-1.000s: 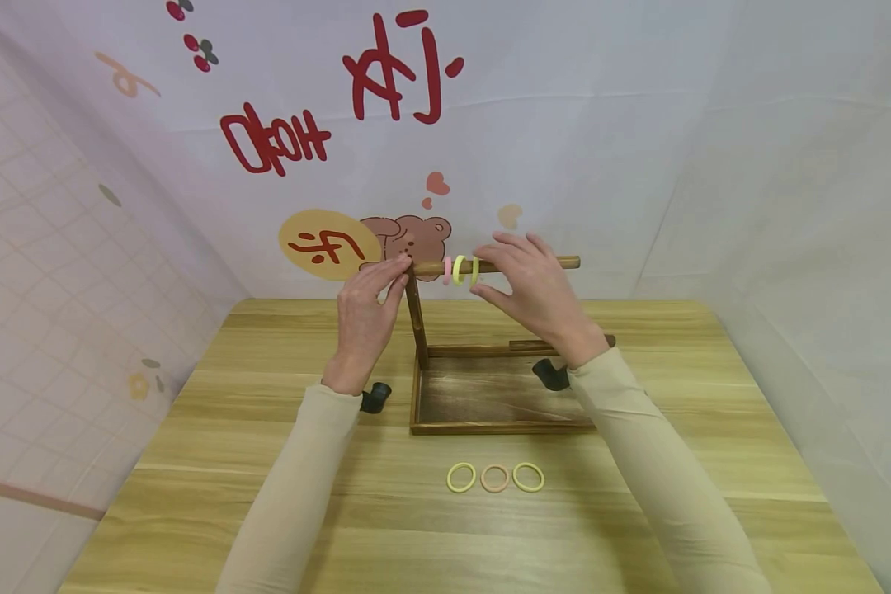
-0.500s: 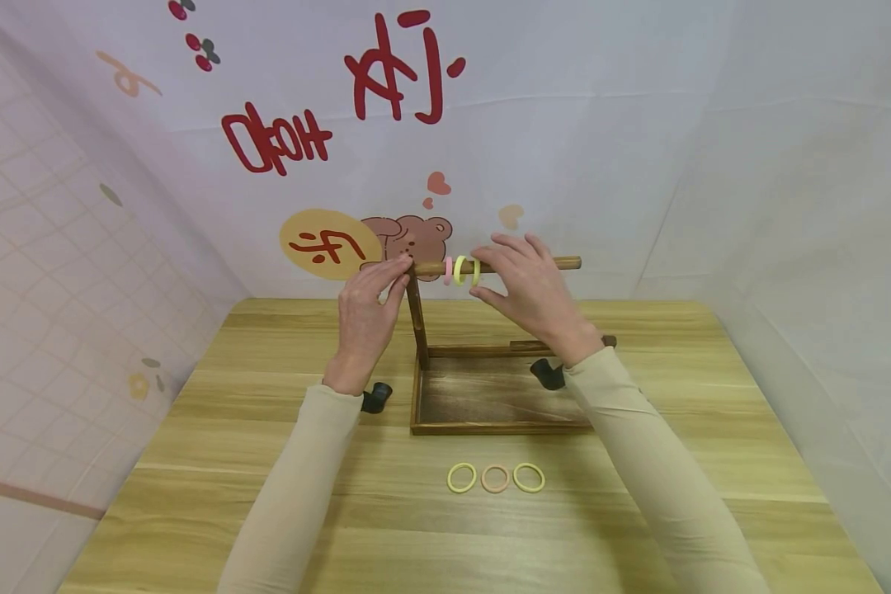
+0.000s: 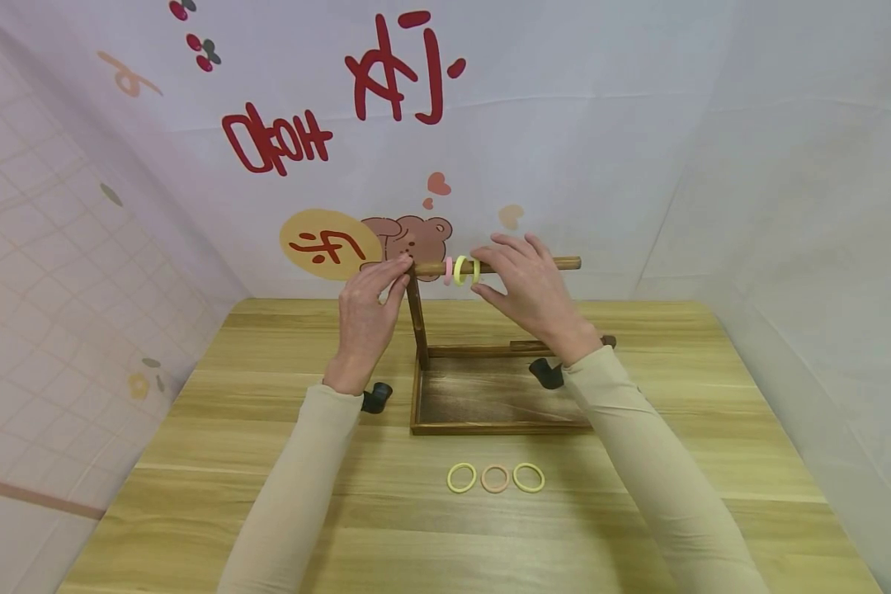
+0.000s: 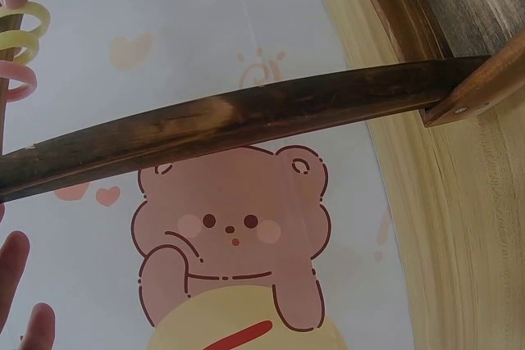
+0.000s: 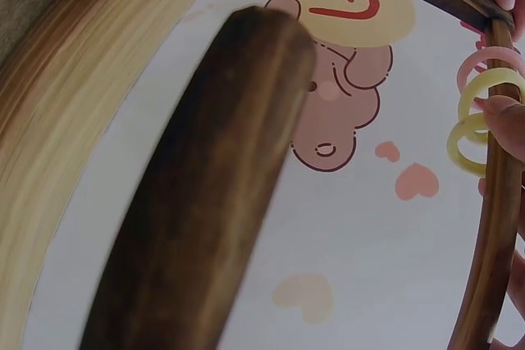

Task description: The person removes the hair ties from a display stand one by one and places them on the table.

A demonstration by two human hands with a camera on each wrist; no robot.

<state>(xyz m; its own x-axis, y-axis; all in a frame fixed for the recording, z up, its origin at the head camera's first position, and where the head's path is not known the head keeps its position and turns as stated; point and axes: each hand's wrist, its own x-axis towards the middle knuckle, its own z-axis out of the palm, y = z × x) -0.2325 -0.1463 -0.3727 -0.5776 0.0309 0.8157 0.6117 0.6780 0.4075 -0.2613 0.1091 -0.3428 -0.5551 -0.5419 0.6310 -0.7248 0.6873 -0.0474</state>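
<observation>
A brown wooden stand has an upright post (image 3: 417, 320) and a horizontal bar (image 3: 535, 265) reaching right from its top. My left hand (image 3: 367, 309) holds the corner where post and bar meet. Threaded on the bar are a pink ring (image 3: 448, 271), a yellow ring (image 3: 459, 271) and, farther out, a second yellow ring (image 3: 476, 272). My right hand (image 3: 530, 285) pinches that outer yellow ring between thumb and fingers. In the right wrist view the thumb covers part of the bar beside the yellow rings (image 5: 469, 143). The bar's free end extends right past my hand.
The stand's tray-like base (image 3: 490, 426) rests on the wooden table (image 3: 267, 462). In front of it lie a yellow ring (image 3: 461, 491), an orange ring (image 3: 494, 490) and another yellow ring (image 3: 529, 489) in a row. A printed cloth (image 3: 601, 148) hangs behind.
My right wrist has shifted very slightly left, and the inner yellow ring faces the head camera a little more. My left hand keeps its hold on the corner.
</observation>
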